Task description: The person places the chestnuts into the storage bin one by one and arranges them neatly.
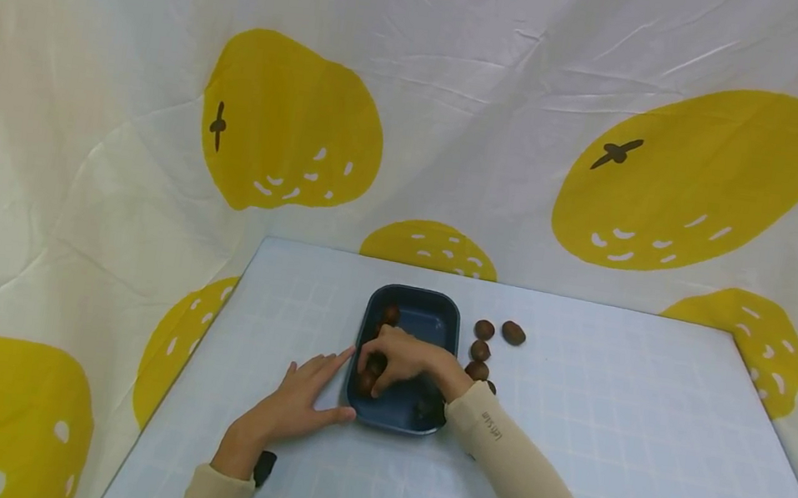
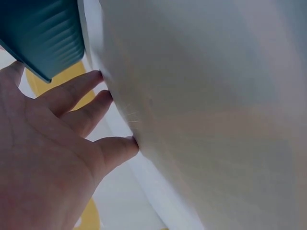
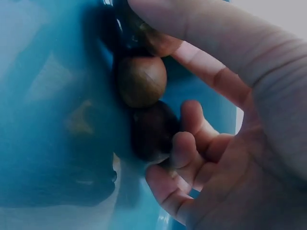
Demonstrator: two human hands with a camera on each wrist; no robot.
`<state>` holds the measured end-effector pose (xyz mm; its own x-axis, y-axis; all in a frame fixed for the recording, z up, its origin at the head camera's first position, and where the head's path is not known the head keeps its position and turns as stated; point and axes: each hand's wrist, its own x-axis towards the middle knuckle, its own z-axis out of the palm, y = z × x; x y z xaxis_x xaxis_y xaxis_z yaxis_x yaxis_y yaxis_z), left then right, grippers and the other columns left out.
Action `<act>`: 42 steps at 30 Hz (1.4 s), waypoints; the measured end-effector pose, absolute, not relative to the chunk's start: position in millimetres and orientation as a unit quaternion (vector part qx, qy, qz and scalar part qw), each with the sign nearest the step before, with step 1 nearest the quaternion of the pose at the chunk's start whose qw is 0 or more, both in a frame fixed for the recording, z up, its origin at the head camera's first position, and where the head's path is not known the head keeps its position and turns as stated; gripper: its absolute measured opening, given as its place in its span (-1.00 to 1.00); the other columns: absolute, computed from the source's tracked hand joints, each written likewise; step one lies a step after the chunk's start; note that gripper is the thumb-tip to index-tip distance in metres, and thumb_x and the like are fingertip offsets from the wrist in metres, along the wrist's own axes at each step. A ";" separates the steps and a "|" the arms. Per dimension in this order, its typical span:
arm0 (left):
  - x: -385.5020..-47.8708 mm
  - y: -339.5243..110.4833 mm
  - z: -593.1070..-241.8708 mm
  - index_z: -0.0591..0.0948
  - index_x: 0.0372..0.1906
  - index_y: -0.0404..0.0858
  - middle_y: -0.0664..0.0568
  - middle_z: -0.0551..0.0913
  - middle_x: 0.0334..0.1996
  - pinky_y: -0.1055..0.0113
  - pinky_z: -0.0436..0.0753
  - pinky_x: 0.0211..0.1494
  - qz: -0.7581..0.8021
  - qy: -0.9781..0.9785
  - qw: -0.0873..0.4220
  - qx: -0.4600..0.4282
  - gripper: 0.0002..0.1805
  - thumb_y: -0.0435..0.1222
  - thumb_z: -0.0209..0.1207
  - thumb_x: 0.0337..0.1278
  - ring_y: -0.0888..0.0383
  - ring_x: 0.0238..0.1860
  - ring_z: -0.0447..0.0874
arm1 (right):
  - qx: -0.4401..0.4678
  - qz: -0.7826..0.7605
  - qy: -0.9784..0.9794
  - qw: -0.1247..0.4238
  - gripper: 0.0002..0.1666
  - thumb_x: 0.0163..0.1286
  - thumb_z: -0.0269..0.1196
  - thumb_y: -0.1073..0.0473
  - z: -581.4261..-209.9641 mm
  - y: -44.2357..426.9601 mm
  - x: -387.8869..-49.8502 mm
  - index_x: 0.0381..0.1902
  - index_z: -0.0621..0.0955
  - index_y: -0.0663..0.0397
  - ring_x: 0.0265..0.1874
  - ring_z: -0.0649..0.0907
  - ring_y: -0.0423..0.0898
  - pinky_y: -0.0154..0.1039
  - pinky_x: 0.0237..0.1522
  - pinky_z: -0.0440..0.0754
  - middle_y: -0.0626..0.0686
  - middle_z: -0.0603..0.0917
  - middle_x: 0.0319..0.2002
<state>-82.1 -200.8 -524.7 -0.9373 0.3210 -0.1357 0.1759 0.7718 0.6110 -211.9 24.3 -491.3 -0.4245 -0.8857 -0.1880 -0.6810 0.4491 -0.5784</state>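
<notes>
The pinched chestnut [image 3: 165,44] was inside the blue tray [image 1: 435,321], toward its left side, in the row by the long left wall. The right hand [image 1: 406,355] reached down into the tray from the right, and its grip was narrow, thumb and forefinger closed about that nut. Its other fingers were bent beside two more chestnuts [image 3: 142,81], which lay touching each other in the right wrist view. At the far end of the row a further chestnut [image 1: 391,314] showed above the knuckles; how many the hand covered could not be told.

The left hand [image 1: 295,404] lay on the surface [image 1: 610,428] just outside the tray, its grip wide and holding nothing. The thumb stood well away from the fingers, and in the left wrist view one fingertip met the tray's edge.

To the right of the tray, loose chestnuts [image 1: 484,330] formed a short line, the nearest partly hidden by the right forearm; a single chestnut [image 1: 513,333] sat just beside the line's far end. Beige sleeves [image 1: 513,474] covered both forearms. A pale cloth with faint checks covered the surface, and behind hung a white curtain [image 1: 458,147] printed with large yellow fruit.
</notes>
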 end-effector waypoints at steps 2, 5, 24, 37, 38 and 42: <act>-81.8 -200.6 -525.1 -0.12 0.58 0.42 0.01 0.11 0.56 -0.35 -0.20 0.45 0.312 0.934 0.114 0.134 0.05 0.45 0.13 0.04 -0.11 0.54 -0.01 | -0.472 -0.207 0.823 0.239 -0.57 0.00 0.62 -0.01 -492.3 23.4 -210.8 -0.16 0.70 -0.29 -0.19 0.40 -0.17 -0.24 -0.22 0.40 -0.16 0.47 -0.18; -81.0 -200.1 -525.7 -0.08 0.59 0.38 -0.01 0.13 0.55 -0.38 -0.19 0.43 0.316 0.932 0.111 0.137 0.04 0.42 0.15 0.06 -0.14 0.53 0.01 | -0.464 -0.196 0.831 0.237 -0.58 0.00 0.62 -0.03 -493.3 22.7 -209.3 -0.17 0.70 -0.31 -0.18 0.39 -0.18 -0.23 -0.22 0.40 -0.17 0.46 -0.18; -81.4 -199.8 -525.5 -0.10 0.57 0.44 0.04 0.11 0.56 -0.35 -0.20 0.44 0.316 0.932 0.119 0.132 0.04 0.45 0.14 0.04 -0.11 0.54 -0.01 | -0.426 -0.201 0.859 0.199 -0.66 0.14 0.54 0.01 -462.5 32.2 -205.5 -0.13 0.69 -0.21 -0.16 0.46 -0.15 -0.15 -0.12 0.50 -0.13 0.49 -0.14; -81.6 -201.5 -522.4 -0.10 0.57 0.43 0.00 0.10 0.56 -0.38 -0.23 0.43 0.323 0.929 0.118 0.135 0.04 0.44 0.15 0.03 -0.17 0.53 -0.02 | -0.372 -0.381 0.842 0.089 -0.61 0.31 0.43 0.13 -425.2 95.8 -208.9 0.08 0.66 0.06 -0.04 0.57 0.12 0.08 0.03 0.58 0.06 0.59 -0.03; -81.8 -201.6 -522.6 -0.10 0.57 0.44 0.00 0.10 0.56 -0.38 -0.23 0.43 0.322 0.930 0.118 0.135 0.04 0.45 0.15 0.03 -0.17 0.53 -0.02 | -0.364 -0.390 0.842 0.082 -0.61 0.31 0.43 0.13 -423.3 101.2 -207.8 0.08 0.66 0.06 -0.05 0.56 0.14 0.10 0.02 0.57 0.07 0.59 -0.03; -82.0 -201.8 -522.3 -0.09 0.57 0.42 0.00 0.11 0.56 -0.38 -0.23 0.43 0.322 0.930 0.116 0.138 0.05 0.44 0.16 0.03 -0.17 0.53 -0.01 | -0.338 -0.408 0.847 0.055 -0.60 0.30 0.44 0.15 -419.1 121.4 -205.2 0.08 0.66 0.10 -0.06 0.56 0.18 0.07 -0.03 0.56 0.13 0.60 0.01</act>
<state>-82.0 -201.8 -522.3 -0.9350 0.3308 -0.1276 0.1812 0.7553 0.6299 -205.2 121.4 -419.1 -0.7661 -0.6163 0.1823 -0.5268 0.4397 -0.7274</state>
